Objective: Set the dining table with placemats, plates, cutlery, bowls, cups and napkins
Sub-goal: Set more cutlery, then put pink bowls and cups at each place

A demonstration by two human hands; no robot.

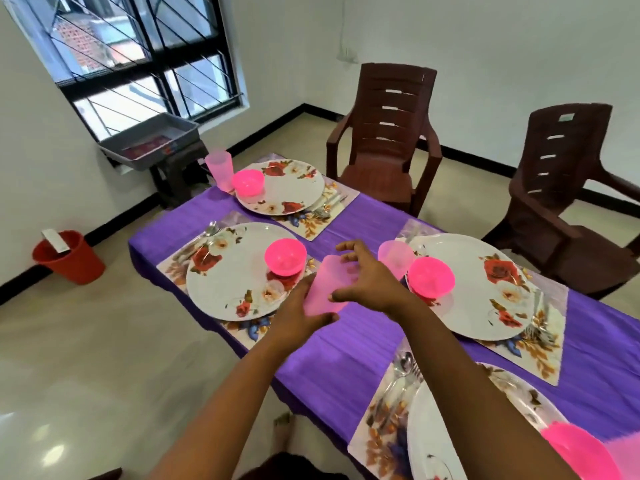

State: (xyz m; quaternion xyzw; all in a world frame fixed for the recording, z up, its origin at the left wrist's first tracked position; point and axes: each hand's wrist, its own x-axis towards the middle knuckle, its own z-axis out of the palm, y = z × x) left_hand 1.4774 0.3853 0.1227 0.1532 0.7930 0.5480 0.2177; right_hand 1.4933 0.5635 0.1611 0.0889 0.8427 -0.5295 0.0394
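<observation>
Holding: a pale pink translucent cup sits between both hands above the purple tablecloth, tilted, its rim toward the far side of the table.
Left hand: fingers and thumb curled round the cup's lower wall, near its base — gripping it.
Right hand: fingers spread and arched over the cup's upper part; whether the fingertips press on the wall or merely hover I cannot tell.
Where it belongs: the near-left setting — flowered plate with a bright pink bowl on a placemat — shows no cup, while the far setting has its cup and the right one has another beside its bowl. My judgement is that this cup goes by the near-left plate.
Weight: looks like thin plastic, so probably very light; one hand should carry it.
Stiffness: the thin wall may flex under a hard squeeze, so a gentle grip suits it.
Slip: a smooth tapered side can slide through loose fingers — hold round the middle of the wall, thumb opposite fingers.
Fragility: unlikely to shatter, though it may tip easily once set down empty.
Setting down: base flat on the cloth, clear of the plate's edge and bowl.
</observation>
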